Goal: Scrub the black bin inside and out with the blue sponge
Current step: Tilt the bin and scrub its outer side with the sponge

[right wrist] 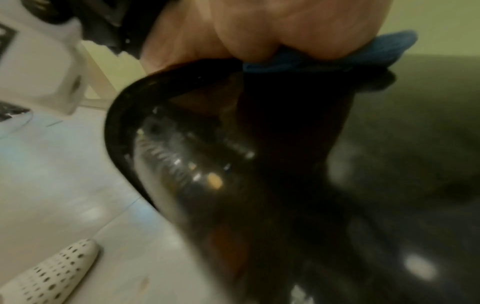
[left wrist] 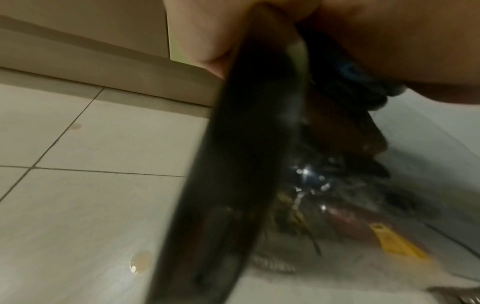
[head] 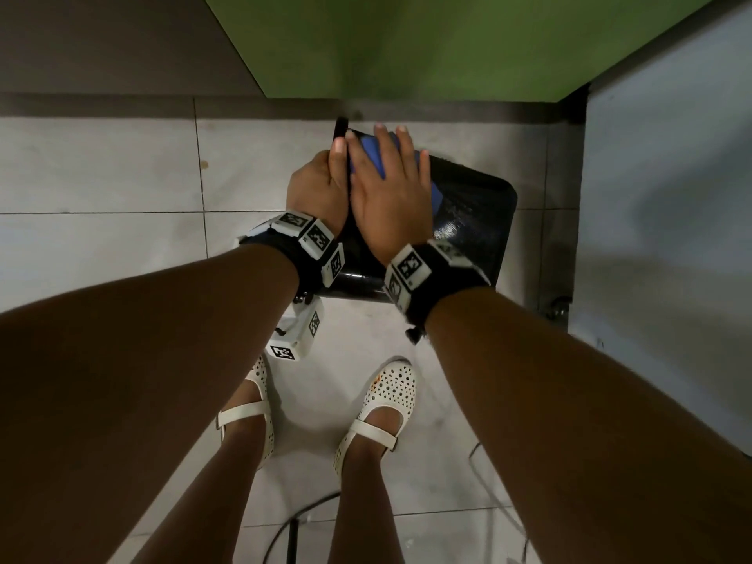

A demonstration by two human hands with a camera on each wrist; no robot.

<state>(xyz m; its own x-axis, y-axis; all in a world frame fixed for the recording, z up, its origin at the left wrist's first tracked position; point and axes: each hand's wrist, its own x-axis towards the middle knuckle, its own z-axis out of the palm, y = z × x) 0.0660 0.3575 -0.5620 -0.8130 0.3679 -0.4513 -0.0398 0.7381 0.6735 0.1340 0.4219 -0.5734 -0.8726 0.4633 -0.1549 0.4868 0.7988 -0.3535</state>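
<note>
The black bin (head: 472, 221) stands tilted on the tiled floor in front of my feet, its glossy surface wet. My left hand (head: 321, 185) grips the bin's rim (left wrist: 233, 164) at its left edge, thumb on top. My right hand (head: 386, 189) lies flat with fingers spread, pressing the blue sponge (head: 372, 152) against the bin's wall right beside the left hand. In the right wrist view the sponge (right wrist: 363, 55) sticks out from under the palm above the curved rim (right wrist: 119, 123). Whether the sponge is on the inner or outer face I cannot tell.
Pale floor tiles (head: 101, 168) surround the bin. A green panel (head: 407, 46) rises behind it and a light grey wall (head: 667, 217) stands close on the right. My feet in white perforated shoes (head: 390, 392) are just below the bin. A cable (head: 293, 527) lies behind them.
</note>
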